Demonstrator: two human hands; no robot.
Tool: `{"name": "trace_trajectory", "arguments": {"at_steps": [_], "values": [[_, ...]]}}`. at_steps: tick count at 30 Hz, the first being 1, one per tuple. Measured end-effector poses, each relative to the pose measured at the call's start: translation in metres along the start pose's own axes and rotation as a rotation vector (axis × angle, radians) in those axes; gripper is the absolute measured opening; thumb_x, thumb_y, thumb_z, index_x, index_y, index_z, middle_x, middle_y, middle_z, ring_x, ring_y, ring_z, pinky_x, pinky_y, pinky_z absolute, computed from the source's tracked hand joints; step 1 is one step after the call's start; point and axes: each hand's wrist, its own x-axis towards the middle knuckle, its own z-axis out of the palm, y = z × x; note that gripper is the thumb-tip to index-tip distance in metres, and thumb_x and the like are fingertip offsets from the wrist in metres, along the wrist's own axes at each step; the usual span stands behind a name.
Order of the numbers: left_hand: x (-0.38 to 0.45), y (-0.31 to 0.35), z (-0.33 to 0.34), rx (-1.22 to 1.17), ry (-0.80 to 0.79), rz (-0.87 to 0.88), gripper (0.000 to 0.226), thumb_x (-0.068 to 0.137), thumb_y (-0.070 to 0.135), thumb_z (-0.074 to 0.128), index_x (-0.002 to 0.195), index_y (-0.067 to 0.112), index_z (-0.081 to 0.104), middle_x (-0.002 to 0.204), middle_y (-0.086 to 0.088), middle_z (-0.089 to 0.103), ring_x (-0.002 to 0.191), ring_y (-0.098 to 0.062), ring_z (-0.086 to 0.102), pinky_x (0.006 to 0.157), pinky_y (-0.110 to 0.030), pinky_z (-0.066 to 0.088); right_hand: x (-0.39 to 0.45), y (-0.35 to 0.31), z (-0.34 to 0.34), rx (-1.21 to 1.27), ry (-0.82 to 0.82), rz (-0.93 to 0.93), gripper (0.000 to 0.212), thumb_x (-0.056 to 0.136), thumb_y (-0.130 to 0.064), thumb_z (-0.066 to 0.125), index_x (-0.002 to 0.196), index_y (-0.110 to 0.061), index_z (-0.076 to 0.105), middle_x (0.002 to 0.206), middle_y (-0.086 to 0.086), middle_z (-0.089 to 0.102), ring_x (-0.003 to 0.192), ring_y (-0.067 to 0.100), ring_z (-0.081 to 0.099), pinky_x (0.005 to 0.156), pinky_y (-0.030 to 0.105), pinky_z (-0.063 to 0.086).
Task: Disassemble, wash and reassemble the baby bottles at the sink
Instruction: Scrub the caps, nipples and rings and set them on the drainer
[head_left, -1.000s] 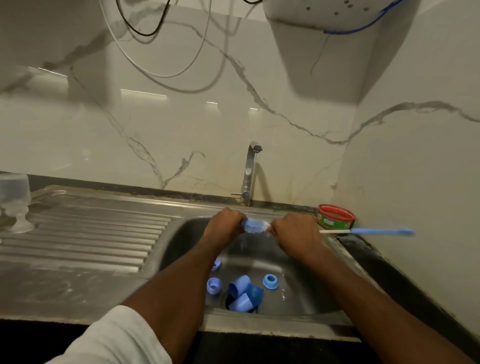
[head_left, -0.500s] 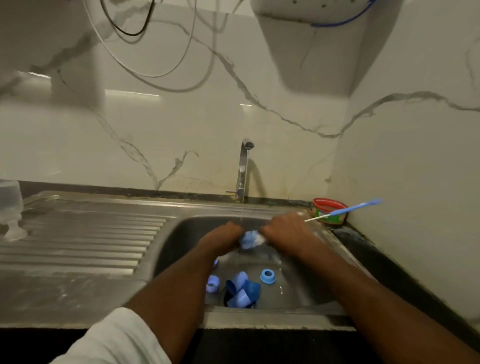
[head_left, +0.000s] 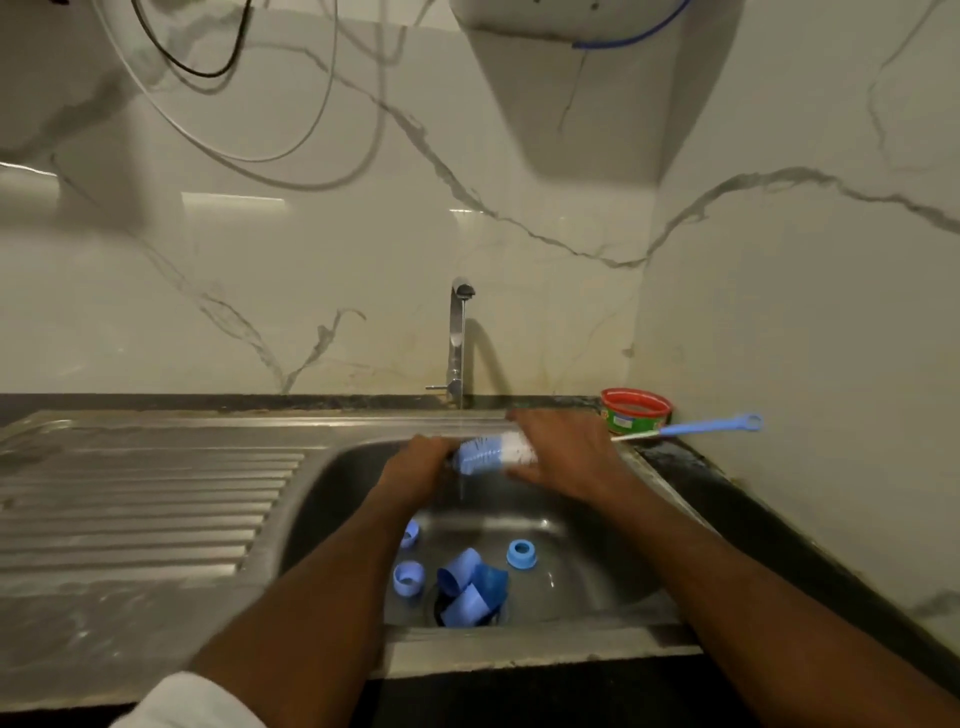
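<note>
Marble-veined wall panels backed a steel sink with a ribbed drainboard on its left, and a thin stream ran from the tap. Over the basin, the left hand gripped one end of a clear baby bottle, its fingers curled round the base. Inside the bottle sat the blue and white bristles of a bottle brush. The right hand covered the bottle's other end, its fingers bent loosely over it; the brush's blue handle stuck out past the wrist toward a red-rimmed tub. Below, blue caps lay heaped on the drain, with blue rings scattered just beside them.
</note>
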Motion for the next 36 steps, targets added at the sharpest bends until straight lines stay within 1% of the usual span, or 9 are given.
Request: {"name": "trace_trajectory", "arguments": {"at_steps": [6,11,15,19,23,25,30,33,36], "values": [[-0.007,-0.013,-0.005,0.024,-0.011,-0.017,0.030,0.091,0.032,0.073,0.119,0.024,0.067,0.115,-0.001,0.070,0.105,-0.016,0.065,0.097,-0.036,0.052,0.013,-0.041,0.005,-0.299,-0.241,0.053,0.030,0.099,-0.040,0.059,0.120,-0.019,0.064,0.111,0.005,0.068,0.098,0.021,0.066,0.078,0.034,0.045],[-0.004,-0.009,-0.021,-0.075,0.258,0.113,0.022,0.090,0.040,0.072,0.108,0.029,0.074,0.098,0.009,0.075,0.087,-0.005,0.067,0.084,-0.032,0.057,0.005,-0.027,-0.021,0.981,-0.491,0.722,0.028,0.100,-0.038,0.059,0.109,-0.013,0.067,0.063,-0.004,0.069,0.050,0.006,0.054,0.051,0.019,0.040],[-0.004,0.010,-0.009,-0.076,0.138,0.037,0.026,0.092,0.036,0.070,0.116,0.023,0.069,0.110,0.002,0.072,0.098,-0.012,0.065,0.091,-0.035,0.055,0.005,-0.016,-0.016,0.058,-0.225,0.306,0.049,0.091,-0.064,0.059,0.121,-0.025,0.064,0.106,-0.002,0.073,0.094,0.014,0.065,0.083,0.032,0.051],[-0.007,0.010,0.001,0.051,-0.005,-0.055,0.031,0.095,0.034,0.065,0.124,0.022,0.059,0.121,-0.003,0.065,0.107,-0.019,0.061,0.098,-0.039,0.050,0.005,-0.017,-0.019,-0.157,-0.127,-0.042,0.061,0.084,-0.058,0.070,0.135,-0.032,0.050,0.130,0.000,0.062,0.115,0.021,0.060,0.094,0.038,0.047],[-0.013,-0.003,-0.009,0.228,0.028,-0.019,0.031,0.096,0.036,0.064,0.124,0.024,0.062,0.120,-0.003,0.066,0.108,-0.020,0.063,0.095,-0.036,0.050,0.004,-0.029,-0.004,-0.345,-0.140,-0.127,0.031,0.097,-0.039,0.064,0.125,-0.026,0.060,0.117,0.003,0.068,0.104,0.021,0.065,0.086,0.036,0.050],[-0.012,-0.009,-0.013,0.201,0.105,-0.005,0.028,0.095,0.038,0.065,0.120,0.027,0.066,0.116,0.001,0.069,0.103,-0.016,0.064,0.093,-0.033,0.052,0.000,-0.031,0.002,-0.132,-0.156,0.023,0.024,0.100,-0.046,0.055,0.111,-0.028,0.066,0.100,-0.001,0.071,0.090,0.017,0.065,0.078,0.033,0.049],[-0.006,-0.008,-0.023,0.017,0.279,0.194,0.024,0.093,0.031,0.069,0.115,0.022,0.071,0.108,0.001,0.073,0.100,-0.013,0.065,0.090,-0.026,0.049,0.000,-0.012,-0.021,1.094,-0.512,0.677,0.031,0.102,-0.035,0.058,0.110,-0.008,0.072,0.072,-0.003,0.073,0.052,0.011,0.060,0.044,0.017,0.037],[-0.005,-0.003,-0.017,-0.145,0.233,0.229,0.027,0.092,0.041,0.065,0.111,0.024,0.072,0.104,0.004,0.075,0.095,-0.007,0.068,0.087,-0.026,0.054,-0.004,-0.003,-0.020,0.582,-0.319,0.463,0.039,0.099,-0.047,0.058,0.123,-0.017,0.065,0.096,0.000,0.077,0.088,0.021,0.073,0.066,0.027,0.053],[-0.007,0.003,-0.007,-0.167,0.094,0.162,0.027,0.095,0.028,0.069,0.120,0.020,0.067,0.118,0.001,0.070,0.108,-0.010,0.065,0.098,-0.031,0.052,-0.005,-0.002,-0.012,0.067,-0.137,0.139,0.069,0.086,-0.067,0.063,0.144,-0.036,0.044,0.139,-0.001,0.056,0.119,0.022,0.057,0.098,0.042,0.046]]}}
